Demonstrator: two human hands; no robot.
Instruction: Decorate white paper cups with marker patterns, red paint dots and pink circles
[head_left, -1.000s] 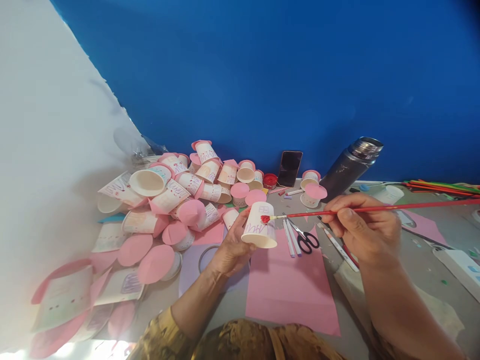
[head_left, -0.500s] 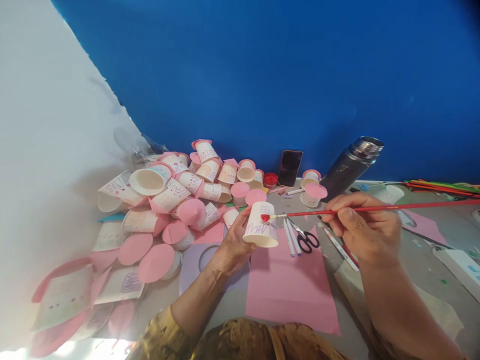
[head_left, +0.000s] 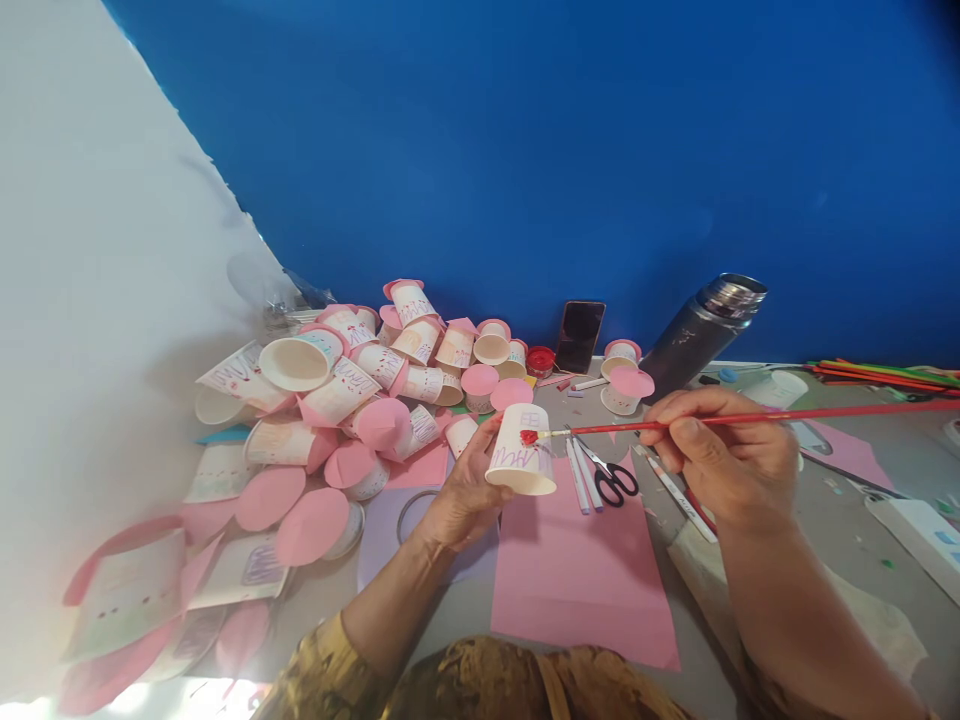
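Observation:
My left hand [head_left: 466, 497] is closed around the left side of a white paper cup [head_left: 519, 470], held upside down with its open rim low and tilted toward me. Purple zigzag lines and a small purple window grid are drawn on the cup. Between the fingertips and thumb of my right hand [head_left: 731, 455] is a long red paintbrush [head_left: 622, 428], roughly level. Its red-loaded tip is at the cup's side, just below the window; I cannot tell whether it touches. Beneath the cup lies a pink paper sheet [head_left: 577, 590].
A heap of decorated cups with pink paper tops [head_left: 315, 520] fills the left. Scissors [head_left: 616, 485] and white markers [head_left: 577, 480] lie behind the pink sheet. Farther back are a red paint pot [head_left: 540, 361], a phone [head_left: 580, 335] and a dark flask [head_left: 690, 335] leaning before the blue wall.
The brush and my right hand have shifted very slightly left. My left hand and the cup stay almost still.

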